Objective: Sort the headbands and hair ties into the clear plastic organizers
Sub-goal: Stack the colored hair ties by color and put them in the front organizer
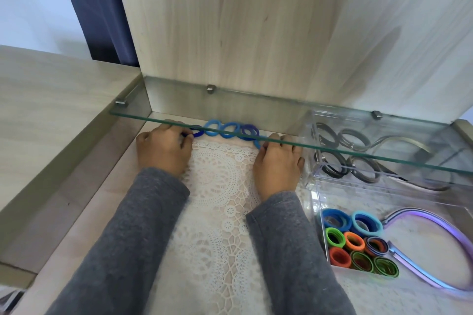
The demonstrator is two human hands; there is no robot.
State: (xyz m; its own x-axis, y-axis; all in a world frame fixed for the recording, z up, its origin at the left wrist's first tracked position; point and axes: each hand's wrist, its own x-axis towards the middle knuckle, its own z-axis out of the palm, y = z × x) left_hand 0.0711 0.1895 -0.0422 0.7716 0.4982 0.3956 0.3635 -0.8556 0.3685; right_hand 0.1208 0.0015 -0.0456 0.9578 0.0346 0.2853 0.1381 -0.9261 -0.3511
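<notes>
Directly beneath the front edge of the glass shelf (256, 110), a row of blue hair ties (227, 130) lies in a line along the far rim of a lace doily (217, 181). The left hand (163, 151) curls its fingers around the darkest tie at the row's left end, and the right hand (277, 161) pinches the tie at the right end with bent fingers. Gripping both ends likely lets the whole line be gathered or lifted at once. Under the shelf's right part stands a rear clear organizer (311, 135) holding grey bands (353, 138). Nearer than the shelf on that side, a second organizer (358, 192) holds coloured hair ties (353, 243) packed upright by colour, blues at the back, probably where the row belongs. A purple headband (435, 227) lies beside them.
</notes>
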